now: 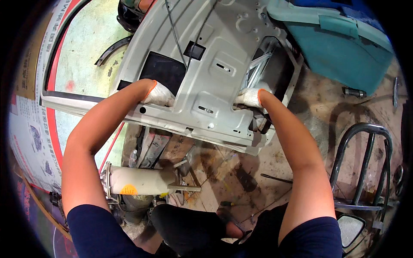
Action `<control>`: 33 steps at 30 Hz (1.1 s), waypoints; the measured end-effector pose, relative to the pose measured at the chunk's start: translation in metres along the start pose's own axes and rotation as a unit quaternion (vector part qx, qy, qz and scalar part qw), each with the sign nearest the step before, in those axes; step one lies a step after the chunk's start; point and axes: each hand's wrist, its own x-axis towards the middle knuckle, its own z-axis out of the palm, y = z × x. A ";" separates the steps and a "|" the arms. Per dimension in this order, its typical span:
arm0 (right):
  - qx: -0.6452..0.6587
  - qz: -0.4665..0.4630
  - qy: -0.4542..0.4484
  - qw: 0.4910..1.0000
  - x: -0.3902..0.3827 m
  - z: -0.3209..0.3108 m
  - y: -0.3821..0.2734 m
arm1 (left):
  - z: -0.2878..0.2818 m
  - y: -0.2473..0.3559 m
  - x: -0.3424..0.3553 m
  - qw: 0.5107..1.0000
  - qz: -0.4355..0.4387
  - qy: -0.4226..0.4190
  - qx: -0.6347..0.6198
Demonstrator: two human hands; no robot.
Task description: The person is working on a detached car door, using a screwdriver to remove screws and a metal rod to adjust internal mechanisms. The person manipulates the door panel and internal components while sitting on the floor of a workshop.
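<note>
A grey car door (223,90) lies in front of me with its inner side up. My left hand (158,95), in a white knitted glove with an orange cuff, reaches into the large dark opening (161,71) on the left; its fingers are hidden behind the panel. My right hand (250,97), gloved the same way, is at the edge of the right-hand opening, against the panel. Its fingertips are out of sight. Silver metal rails (259,69) show inside that opening. Two dark cables (175,32) run over the panel's upper part.
A teal bin (335,53) stands at the far right. Nearer are a black tubular frame (365,167) and a mirror (350,230). A cream cylinder (144,180) lies below the door, beside a small clear bottle (133,158). A thin dark rod (276,178) is on the stained floor.
</note>
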 end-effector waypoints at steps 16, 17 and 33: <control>-0.080 0.076 0.014 0.994 0.005 0.023 -0.015 | 0.015 0.051 0.014 0.912 -0.096 0.263 -0.299; -0.085 0.073 0.021 0.993 0.007 0.024 -0.013 | 0.014 0.043 0.017 0.918 -0.095 0.249 -0.293; -0.150 0.121 0.088 0.977 0.009 0.023 0.008 | -0.007 0.035 0.020 0.963 -0.097 0.215 -0.132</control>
